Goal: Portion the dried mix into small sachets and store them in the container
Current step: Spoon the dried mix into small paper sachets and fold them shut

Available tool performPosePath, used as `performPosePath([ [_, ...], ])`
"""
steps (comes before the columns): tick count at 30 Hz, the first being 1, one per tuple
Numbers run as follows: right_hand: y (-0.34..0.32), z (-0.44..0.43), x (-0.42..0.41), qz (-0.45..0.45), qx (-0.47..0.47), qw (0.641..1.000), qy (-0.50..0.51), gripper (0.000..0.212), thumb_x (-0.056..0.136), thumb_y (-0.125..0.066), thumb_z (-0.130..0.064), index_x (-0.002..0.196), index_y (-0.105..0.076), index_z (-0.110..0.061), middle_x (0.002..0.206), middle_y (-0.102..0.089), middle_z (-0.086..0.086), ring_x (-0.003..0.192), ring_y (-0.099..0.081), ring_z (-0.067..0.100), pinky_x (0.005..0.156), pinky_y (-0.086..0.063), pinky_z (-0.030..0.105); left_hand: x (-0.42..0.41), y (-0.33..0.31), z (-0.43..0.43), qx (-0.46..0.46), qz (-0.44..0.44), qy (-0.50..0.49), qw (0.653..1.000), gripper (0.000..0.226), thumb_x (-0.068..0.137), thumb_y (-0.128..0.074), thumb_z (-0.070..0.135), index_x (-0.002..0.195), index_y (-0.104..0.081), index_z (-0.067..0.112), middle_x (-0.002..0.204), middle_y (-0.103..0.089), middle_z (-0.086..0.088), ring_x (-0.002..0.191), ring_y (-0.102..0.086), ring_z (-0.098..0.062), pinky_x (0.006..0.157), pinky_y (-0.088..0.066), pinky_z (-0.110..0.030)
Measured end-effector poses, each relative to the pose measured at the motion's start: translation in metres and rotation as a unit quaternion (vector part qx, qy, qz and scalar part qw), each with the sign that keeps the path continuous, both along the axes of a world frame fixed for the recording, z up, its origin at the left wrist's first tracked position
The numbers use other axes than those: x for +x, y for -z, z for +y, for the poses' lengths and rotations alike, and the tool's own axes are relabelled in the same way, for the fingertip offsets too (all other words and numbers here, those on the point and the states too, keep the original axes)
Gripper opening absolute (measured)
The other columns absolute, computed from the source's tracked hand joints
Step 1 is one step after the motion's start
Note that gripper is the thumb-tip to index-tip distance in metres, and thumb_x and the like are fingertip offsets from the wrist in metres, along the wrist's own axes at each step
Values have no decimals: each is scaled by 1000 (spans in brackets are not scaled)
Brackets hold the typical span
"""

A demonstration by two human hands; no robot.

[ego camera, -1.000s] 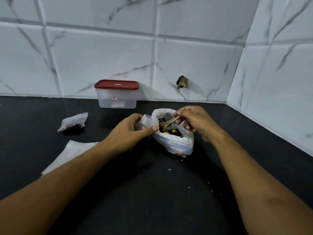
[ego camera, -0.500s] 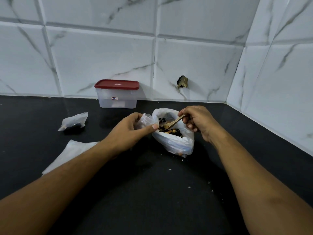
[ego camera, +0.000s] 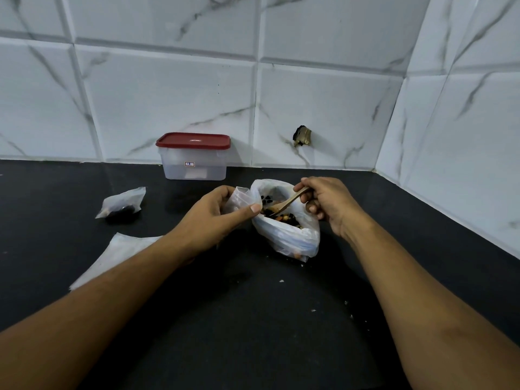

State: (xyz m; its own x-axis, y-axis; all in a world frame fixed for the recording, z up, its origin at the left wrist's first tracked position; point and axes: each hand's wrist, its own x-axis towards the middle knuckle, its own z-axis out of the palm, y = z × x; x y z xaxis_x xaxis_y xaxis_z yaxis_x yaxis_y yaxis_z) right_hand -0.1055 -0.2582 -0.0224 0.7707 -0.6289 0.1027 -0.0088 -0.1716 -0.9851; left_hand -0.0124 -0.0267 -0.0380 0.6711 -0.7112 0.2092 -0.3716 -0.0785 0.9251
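Centre of frame: left hand (ego camera: 213, 220) curls round a small clear plastic sachet (ego camera: 239, 196), thumb and fingers pinching it, mouth up, touching the rim of the crumpled white plastic bag (ego camera: 287, 239) just right of it. Further right, right hand (ego camera: 329, 206) pinches the handle of a slim wooden spoon (ego camera: 290, 199), fingers curled. The spoon bowl sits in the dark-and-orange dried mix (ego camera: 282, 218) inside the bag. The bag rests on the black countertop (ego camera: 253, 327). Upper centre-left, against the white marble-tiled wall (ego camera: 168, 94): clear rectangular plastic container (ego camera: 194, 167), red lid (ego camera: 193, 140) on. Left of frame: one filled sachet (ego camera: 122, 204); below it a flat empty sachet (ego camera: 118, 254), partly behind the left forearm. Pale crumbs (ego camera: 281, 281) lower right of centre.
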Motion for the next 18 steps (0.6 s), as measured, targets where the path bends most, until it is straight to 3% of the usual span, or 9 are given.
performPosePath([
  [4, 1, 4, 0, 23, -27, 999, -7, 29, 104, -55, -22, 94, -75, -4, 64, -65, 1, 41, -42, 9, 39, -26, 19, 1, 1, 0, 2, -3, 5, 1000, 60, 74, -77, 56, 126, -63, 27, 116, -76, 7, 106, -73, -8, 97, -58, -35],
  [13, 1, -1, 0, -1, 60, 998, 7, 27, 103, -57, -23, 87, -74, -9, 63, -63, 1, 42, -40, 10, 37, -24, 19, -2, -1, 0, -11, -8, 10, 1000, 59, 73, -74, 55, 124, -62, 29, 112, -76, 11, 103, -72, -2, 84, -56, -21],
  [18, 1, -2, 1, -6, 89, 996, 16, 28, 103, -55, -23, 85, -72, -10, 60, -59, 0, 41, -38, 8, 38, -22, 20, 1, -1, 0, -1, -11, 4, 1000, 63, 73, -75, 57, 129, -61, 31, 117, -74, 12, 106, -70, -1, 92, -57, -27],
])
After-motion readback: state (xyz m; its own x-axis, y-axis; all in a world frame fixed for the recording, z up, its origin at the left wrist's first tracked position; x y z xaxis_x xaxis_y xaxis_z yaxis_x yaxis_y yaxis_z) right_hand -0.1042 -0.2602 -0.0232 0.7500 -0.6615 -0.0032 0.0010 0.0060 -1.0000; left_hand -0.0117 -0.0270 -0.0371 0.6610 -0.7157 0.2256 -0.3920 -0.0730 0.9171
